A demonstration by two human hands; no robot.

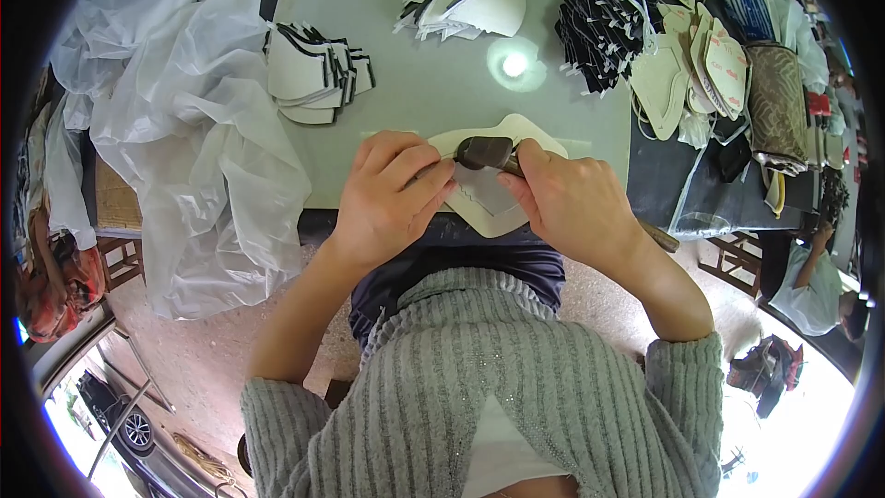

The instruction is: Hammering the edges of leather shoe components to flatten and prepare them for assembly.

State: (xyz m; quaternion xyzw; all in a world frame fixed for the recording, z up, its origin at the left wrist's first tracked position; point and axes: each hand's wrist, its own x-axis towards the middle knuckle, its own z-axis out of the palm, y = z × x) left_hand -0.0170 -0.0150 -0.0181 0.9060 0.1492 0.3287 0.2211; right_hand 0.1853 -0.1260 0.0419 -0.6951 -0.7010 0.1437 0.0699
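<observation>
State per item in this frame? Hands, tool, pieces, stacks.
left hand: pressing down on the cream flat piece
right hand: gripping the hammer
hammer: head down on the piece
cream flat piece: flat on the table edge, partly covered
white-and-black stacks: loosely piled, fanned
plastic sheet: crumpled, draped off the table

Matt cloth pieces, a dull metal hammer head, a smooth pale counter.

The cream, flat shoe-upper piece (502, 212) looks matt and soft; on it, the dark hammer head (486, 152) shows a dull metallic sheen. The pale green counter (433, 83) beneath is smooth, faintly glossy; left of it, clear plastic sheeting (198, 138) is crinkled and shiny.
</observation>
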